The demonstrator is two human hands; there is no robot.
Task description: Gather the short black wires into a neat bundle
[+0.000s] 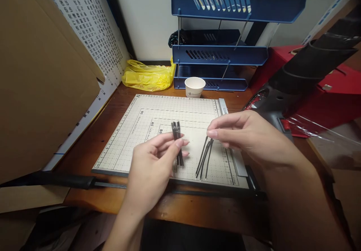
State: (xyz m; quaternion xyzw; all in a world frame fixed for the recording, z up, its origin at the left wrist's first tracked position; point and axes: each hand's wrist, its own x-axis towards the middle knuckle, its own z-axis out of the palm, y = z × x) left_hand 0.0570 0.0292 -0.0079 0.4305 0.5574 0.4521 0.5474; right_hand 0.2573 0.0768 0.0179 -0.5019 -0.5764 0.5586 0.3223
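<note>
My left hand (pixel 152 166) pinches a bundle of short black strips (pixel 176 128) between thumb and fingers, upright, with small pale marks near the top ends. To its right, my right hand (pixel 248 136) is closed at the fingertips on several thin black wires (pixel 203 158), which hang down and fan out slightly. Their lower ends have tiny bright tips. Both hands are over the pale, grid-printed board of a paper cutter (pixel 121 145). The cutter's black handle (pixel 67 180) and blade lie along the front edge.
Behind the cutter stand a white paper cup (pixel 195 87), a crumpled yellow plastic bag (pixel 149 76) and a blue tiered tray rack (pixel 220 54). A cardboard sheet (pixel 42 74) rises at left. At right are a black tubular device (pixel 299 70) and a red box (pixel 316 104).
</note>
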